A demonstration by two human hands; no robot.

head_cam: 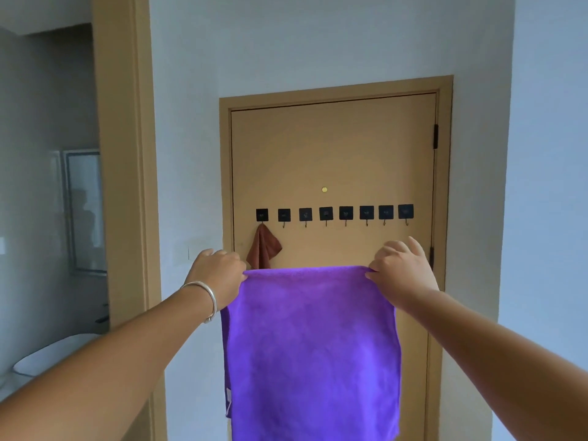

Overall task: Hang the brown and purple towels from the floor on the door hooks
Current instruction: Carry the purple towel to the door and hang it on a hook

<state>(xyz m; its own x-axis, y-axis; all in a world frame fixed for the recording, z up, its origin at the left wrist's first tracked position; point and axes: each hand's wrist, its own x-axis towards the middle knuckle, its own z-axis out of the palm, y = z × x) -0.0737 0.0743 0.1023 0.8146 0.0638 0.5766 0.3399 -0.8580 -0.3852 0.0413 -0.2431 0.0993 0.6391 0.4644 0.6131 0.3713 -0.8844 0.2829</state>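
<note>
A purple towel [313, 351] hangs spread flat in front of the tan door [334, 154]. My left hand [218, 273] pinches its top left corner and my right hand [402, 270] pinches its top right corner. Both hands are held below a row of several black square hooks [335, 213] stuck across the door. A brown towel [263, 248] hangs bunched from the leftmost hook [262, 215], just above the purple towel's upper left edge. The other hooks carry nothing.
A tan door frame [122, 154] stands at the left, with a dim room beyond it. A white basin rim [47, 354] shows low on the left. Pale walls flank the door; black hinges [436, 136] sit on its right edge.
</note>
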